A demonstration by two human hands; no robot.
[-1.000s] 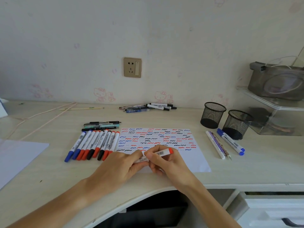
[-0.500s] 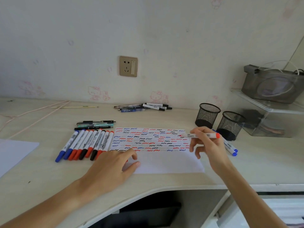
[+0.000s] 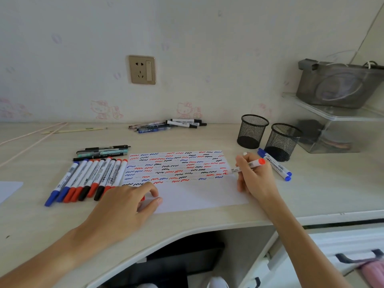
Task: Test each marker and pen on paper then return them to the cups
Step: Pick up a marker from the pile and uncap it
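Observation:
My right hand [image 3: 254,179] grips an uncapped red marker [image 3: 249,164], its tip touching the right edge of the white paper [image 3: 197,196] among rows of red, blue and black squiggles. My left hand [image 3: 126,204] rests on the paper's lower left corner with its fingers curled over a small red cap [image 3: 142,198], mostly hidden. Two black mesh cups [image 3: 252,130] [image 3: 282,141] stand empty at the back right. A row of several capped markers [image 3: 89,179] lies left of the paper.
Two blue markers [image 3: 275,166] lie in front of the right cup. Several pens [image 3: 102,152] sit above the marker row, and another pile of pens [image 3: 168,125] lies by the wall. A clear shelf with a grey basket [image 3: 340,84] stands far right.
The hands pulled apart, uncapping the red marker. My right hand carried it right and lowered its tip onto the paper's right edge. My left hand settled on the paper's corner.

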